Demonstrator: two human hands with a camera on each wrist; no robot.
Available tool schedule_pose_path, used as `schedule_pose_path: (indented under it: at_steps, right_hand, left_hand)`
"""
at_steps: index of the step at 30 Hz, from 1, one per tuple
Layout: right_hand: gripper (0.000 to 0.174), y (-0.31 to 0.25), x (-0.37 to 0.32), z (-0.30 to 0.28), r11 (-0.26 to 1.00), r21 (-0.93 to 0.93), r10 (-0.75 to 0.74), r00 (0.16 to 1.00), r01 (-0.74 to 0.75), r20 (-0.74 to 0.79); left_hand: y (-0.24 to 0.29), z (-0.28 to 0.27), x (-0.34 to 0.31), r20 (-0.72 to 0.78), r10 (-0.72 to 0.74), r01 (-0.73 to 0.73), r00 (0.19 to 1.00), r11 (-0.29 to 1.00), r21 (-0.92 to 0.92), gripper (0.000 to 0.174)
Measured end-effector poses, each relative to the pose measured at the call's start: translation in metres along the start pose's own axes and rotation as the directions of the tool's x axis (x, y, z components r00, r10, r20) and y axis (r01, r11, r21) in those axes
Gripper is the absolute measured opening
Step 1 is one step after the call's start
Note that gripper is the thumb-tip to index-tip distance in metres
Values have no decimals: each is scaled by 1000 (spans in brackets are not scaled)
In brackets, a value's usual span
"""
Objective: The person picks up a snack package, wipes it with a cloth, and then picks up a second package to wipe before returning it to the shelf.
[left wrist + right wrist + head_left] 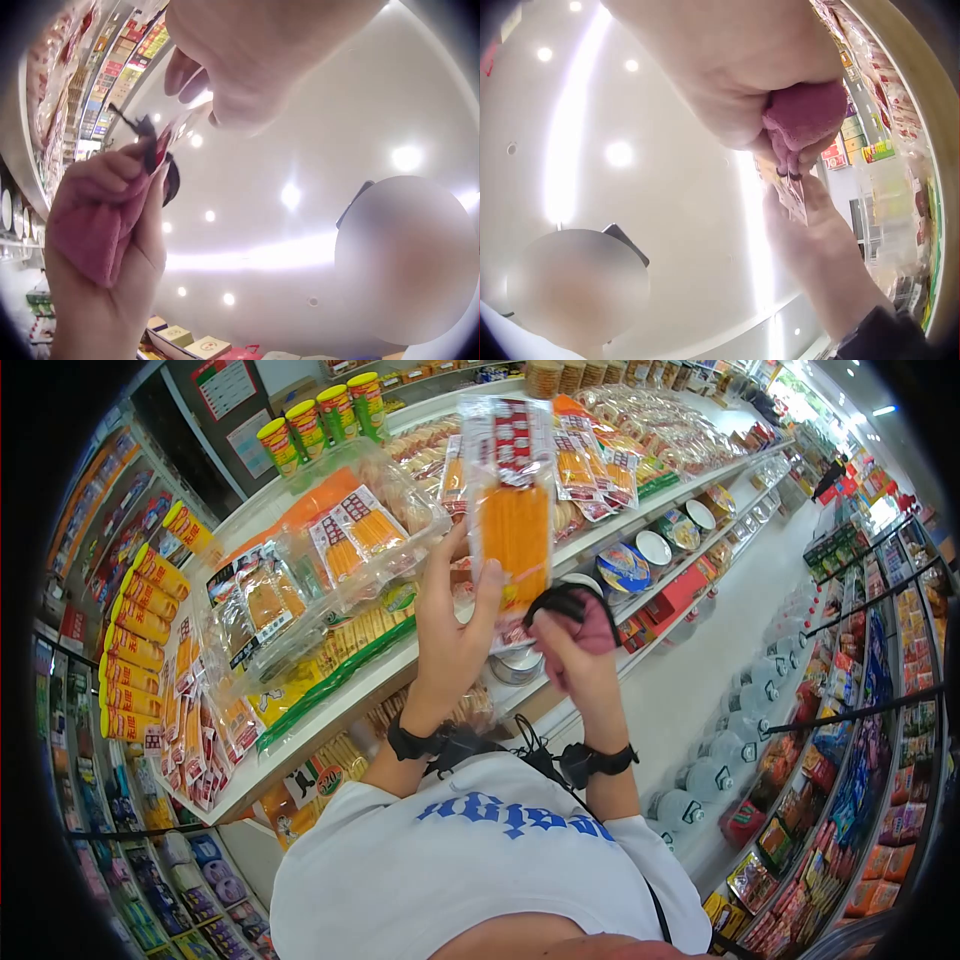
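Observation:
A clear packet of orange sticks with a red and white label stands upright above the shelf edge in the head view. My left hand pinches its left side, thumb on the front. At its lower right corner my right hand has its fingers curled round a pink cloth with a black band and touches the packet. In the left wrist view the pink cloth is bunched in the right hand. The right wrist view shows the cloth close to the left hand.
Similar orange packets lie in a clear plastic tray on the white shelf. Yellow cans line the left side, and red and yellow cans stand behind. Bowls sit on a lower shelf, with large clear bottles across the aisle.

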State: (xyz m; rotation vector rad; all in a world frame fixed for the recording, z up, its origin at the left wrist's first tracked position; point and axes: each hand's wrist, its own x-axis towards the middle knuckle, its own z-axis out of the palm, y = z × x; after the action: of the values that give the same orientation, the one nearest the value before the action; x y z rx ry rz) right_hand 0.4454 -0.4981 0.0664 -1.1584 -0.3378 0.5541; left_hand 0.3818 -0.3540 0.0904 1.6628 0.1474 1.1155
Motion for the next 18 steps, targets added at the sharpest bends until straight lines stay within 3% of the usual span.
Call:
schedule_pose_path:
  at_steps: [5,8,11,12,13,15,17,18]
  right_hand:
    - [20,-26,95,-32,969,-52,-242,970,240,-29]
    - [19,-28,179,-76,960,-79,-271,962,270,-8]
    - [19,-15,212,-112,908,-239,-359,933,345,-16]
    - [23,-12,206,-110,886,-329,-399,898,327,-184]
    - [27,-5,204,-124,875,-391,-383,902,285,-199]
    - [28,0,171,-108,895,-284,-426,846,344,-320]
    - [30,5,137,-94,936,-140,-353,851,324,-388]
    - [31,11,124,-94,935,-131,-355,851,330,-386]
  left_hand:
    - [-11,-40,16,-84,75,-57,994,979,195,27]
    - [-3,-62,28,-139,136,-80,981,934,348,18]
    - [-10,-86,44,-43,192,-126,980,780,613,21]
    - [-13,-96,49,-17,142,-95,990,741,665,24]
    - [-18,-106,52,-3,90,-61,996,698,714,27]
    - [-28,-124,58,8,-104,53,995,568,822,34]
    - [-41,-137,72,-10,-372,159,928,371,915,41]
    - [-55,-141,80,29,-413,162,910,421,892,44]
